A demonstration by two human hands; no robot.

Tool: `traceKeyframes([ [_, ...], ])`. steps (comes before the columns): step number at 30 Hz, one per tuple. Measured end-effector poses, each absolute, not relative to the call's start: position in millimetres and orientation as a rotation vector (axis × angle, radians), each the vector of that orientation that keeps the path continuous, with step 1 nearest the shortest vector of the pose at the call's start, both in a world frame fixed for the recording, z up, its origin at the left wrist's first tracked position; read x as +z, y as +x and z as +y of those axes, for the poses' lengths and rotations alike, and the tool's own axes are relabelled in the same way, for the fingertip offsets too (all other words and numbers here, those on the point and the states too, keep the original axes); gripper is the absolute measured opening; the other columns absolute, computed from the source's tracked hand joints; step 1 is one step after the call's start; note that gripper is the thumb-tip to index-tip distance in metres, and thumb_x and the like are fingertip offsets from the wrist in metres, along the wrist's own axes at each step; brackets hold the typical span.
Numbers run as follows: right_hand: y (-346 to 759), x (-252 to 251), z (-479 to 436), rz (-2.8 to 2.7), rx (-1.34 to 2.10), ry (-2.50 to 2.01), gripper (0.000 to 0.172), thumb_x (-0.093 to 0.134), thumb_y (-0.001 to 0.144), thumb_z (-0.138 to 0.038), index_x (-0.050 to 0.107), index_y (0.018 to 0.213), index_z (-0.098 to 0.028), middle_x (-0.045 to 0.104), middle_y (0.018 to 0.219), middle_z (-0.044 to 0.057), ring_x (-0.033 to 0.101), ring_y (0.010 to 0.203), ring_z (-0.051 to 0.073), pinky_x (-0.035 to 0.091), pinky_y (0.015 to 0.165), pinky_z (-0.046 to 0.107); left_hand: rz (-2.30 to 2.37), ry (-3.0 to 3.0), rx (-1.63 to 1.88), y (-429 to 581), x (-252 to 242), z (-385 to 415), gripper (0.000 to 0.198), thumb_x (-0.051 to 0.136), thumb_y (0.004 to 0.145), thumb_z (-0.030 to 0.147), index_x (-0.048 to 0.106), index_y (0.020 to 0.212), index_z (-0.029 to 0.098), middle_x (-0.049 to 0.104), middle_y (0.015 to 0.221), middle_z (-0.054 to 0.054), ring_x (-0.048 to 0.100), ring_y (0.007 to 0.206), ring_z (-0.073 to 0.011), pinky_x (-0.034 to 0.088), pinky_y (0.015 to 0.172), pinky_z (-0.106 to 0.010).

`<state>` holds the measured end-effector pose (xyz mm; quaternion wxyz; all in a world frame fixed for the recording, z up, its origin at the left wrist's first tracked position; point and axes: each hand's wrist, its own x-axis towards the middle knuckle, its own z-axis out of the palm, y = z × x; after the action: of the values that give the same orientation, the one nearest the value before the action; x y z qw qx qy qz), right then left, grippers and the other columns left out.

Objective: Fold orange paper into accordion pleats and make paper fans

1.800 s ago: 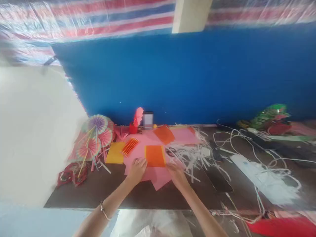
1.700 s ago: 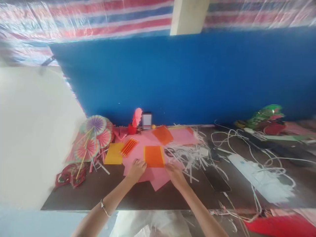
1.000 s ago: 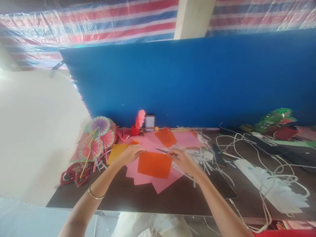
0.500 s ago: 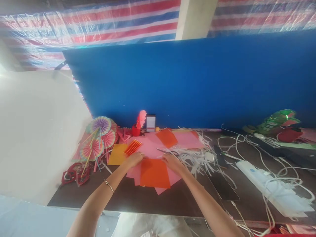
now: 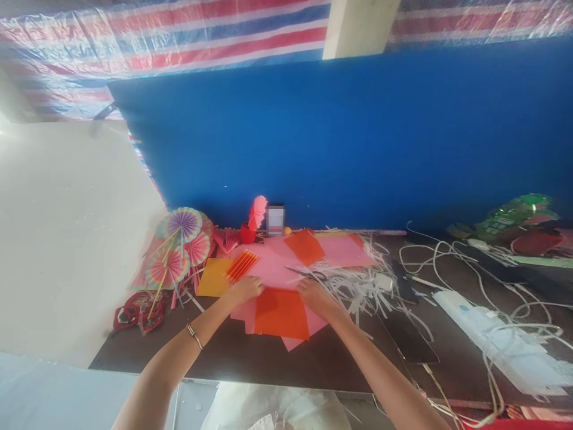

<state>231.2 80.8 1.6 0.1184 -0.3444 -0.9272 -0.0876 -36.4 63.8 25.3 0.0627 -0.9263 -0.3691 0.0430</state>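
Note:
A sheet of orange paper [image 5: 282, 316] lies flat in front of me, on top of pink paper sheets [image 5: 262, 263]. My left hand [image 5: 247, 288] is at its far left corner, fingers curled closed on the edge. At the far right corner my right hand [image 5: 314, 295] has its fingers closed on the same edge. Beyond the left hand, an orange pleated paper piece [image 5: 242, 266] rests partly over a yellow sheet [image 5: 213, 278]. Scissors [image 5: 308, 273] lie just past the right hand. Farther back is a second orange sheet [image 5: 305, 246].
White paper strips [image 5: 358, 286] are heaped right of the papers. Folded paper fans [image 5: 172, 245] stand at the left, near a red cup [image 5: 248, 233]. A black phone [image 5: 409, 338], a white power strip [image 5: 496, 340] and tangled cables cover the right side. A blue panel [image 5: 340, 137] rises behind.
The view has shifted slightly. Both hands stay at the orange sheet's far corners, with only slight finger movement.

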Motion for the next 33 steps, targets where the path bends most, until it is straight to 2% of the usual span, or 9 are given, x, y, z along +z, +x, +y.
traceKeyframes([
  [7, 235, 0, 75, -2.758, -0.355, -0.944, 0.030, 0.040, 0.075, 0.006, 0.060, 0.078, -0.017, 0.060, 0.081, 0.005, 0.055, 0.079, 0.020, 0.044, 0.074, 0.033, -1.013, -2.750, 0.171, -32, 25, 60, 0.016, 0.048, 0.080, 0.000, 0.061, 0.082, 0.009, 0.061, 0.085, -0.011, 0.058, 0.085, -0.0212, 0.043, 0.069, -0.032],
  [15, 226, -1, 58, -2.749, -0.488, -0.975, 0.033, 0.038, 0.073, 0.007, 0.062, 0.077, -0.016, 0.058, 0.079, 0.007, 0.053, 0.079, 0.023, 0.044, 0.075, 0.036, -0.987, -2.729, 0.224, -30, 22, 53, 0.014, 0.053, 0.075, 0.000, 0.064, 0.075, 0.009, 0.060, 0.081, -0.011, 0.056, 0.084, -0.0226, 0.039, 0.068, -0.033],
  [19, 222, -4, 52, -2.716, -0.343, -1.083, 0.029, 0.040, 0.074, 0.003, 0.061, 0.076, -0.016, 0.059, 0.079, 0.009, 0.053, 0.080, 0.024, 0.044, 0.074, 0.037, -1.104, -2.685, 0.260, -21, 16, 44, 0.017, 0.049, 0.077, 0.000, 0.064, 0.073, 0.009, 0.058, 0.082, -0.013, 0.056, 0.082, -0.0232, 0.037, 0.065, -0.033],
  [22, 219, -2, 54, -2.607, -0.158, -1.213, 0.018, 0.045, 0.080, -0.009, 0.061, 0.075, -0.017, 0.060, 0.084, 0.010, 0.054, 0.084, 0.024, 0.042, 0.079, 0.037, -1.195, -2.647, 0.255, -12, 7, 38, 0.020, 0.046, 0.077, -0.002, 0.063, 0.072, 0.007, 0.057, 0.083, -0.015, 0.056, 0.080, -0.0239, 0.037, 0.064, -0.034],
  [24, 217, -1, 59, -2.542, -0.111, -1.287, 0.017, 0.045, 0.084, -0.016, 0.059, 0.075, -0.018, 0.061, 0.086, 0.010, 0.054, 0.086, 0.023, 0.041, 0.080, 0.037, -1.244, -2.632, 0.245, -8, 3, 36, 0.021, 0.045, 0.076, -0.003, 0.063, 0.073, 0.006, 0.057, 0.084, -0.016, 0.055, 0.079, -0.0241, 0.037, 0.063, -0.034],
  [29, 213, -9, 75, -2.426, -0.062, -1.421, 0.016, 0.043, 0.087, -0.017, 0.054, 0.075, -0.018, 0.060, 0.079, 0.005, 0.054, 0.077, 0.019, 0.042, 0.070, 0.031, -1.318, -2.629, 0.230, -7, 5, 33, 0.021, 0.045, 0.074, -0.003, 0.064, 0.074, 0.006, 0.057, 0.086, -0.017, 0.055, 0.080, -0.0250, 0.038, 0.065, -0.036],
  [33, 212, -18, 76, -2.411, -0.064, -1.415, 0.010, 0.050, 0.084, -0.018, 0.054, 0.075, -0.017, 0.061, 0.081, 0.007, 0.055, 0.080, 0.022, 0.042, 0.071, 0.034, -1.385, -2.642, 0.186, -10, 17, 33, 0.017, 0.050, 0.074, 0.003, 0.067, 0.076, 0.008, 0.058, 0.088, -0.016, 0.055, 0.082, -0.0257, 0.040, 0.068, -0.037],
])
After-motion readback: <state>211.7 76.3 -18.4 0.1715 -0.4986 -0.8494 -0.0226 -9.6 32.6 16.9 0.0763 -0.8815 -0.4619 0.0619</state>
